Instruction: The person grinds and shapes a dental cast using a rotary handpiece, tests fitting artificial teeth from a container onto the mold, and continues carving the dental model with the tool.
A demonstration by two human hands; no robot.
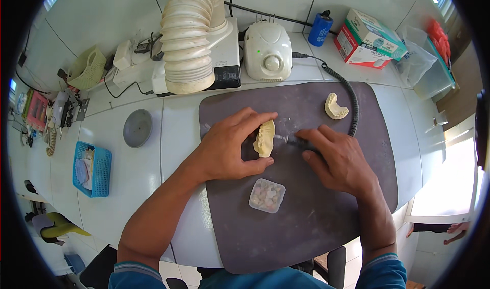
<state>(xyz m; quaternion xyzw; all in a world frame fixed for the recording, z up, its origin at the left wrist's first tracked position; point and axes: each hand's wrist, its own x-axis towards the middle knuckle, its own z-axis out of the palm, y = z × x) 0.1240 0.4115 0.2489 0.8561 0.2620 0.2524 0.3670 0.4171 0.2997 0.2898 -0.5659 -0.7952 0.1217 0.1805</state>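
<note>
Trimming a cast (pixel 264 141), by all appearances

Over the dark mat (pixel 306 227), the cast is pinched on edge between the left hand's (pixel 227 145) thumb and fingers. A slim handpiece (pixel 297 142) is grasped by the right hand's (pixel 339 159) fingers, its tip pointed at the cast's right side; whether contact is made cannot be told. Shaping seems to be in hand; for the next move, a firm hold and light, controlled tip pressure are probably needed.

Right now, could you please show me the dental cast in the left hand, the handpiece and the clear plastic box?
Dental cast (pixel 264 140): head view, middle of its body.
Handpiece (pixel 294 141): head view, exposed dark front.
Clear plastic box (pixel 263 209): head view, near rim.
</note>
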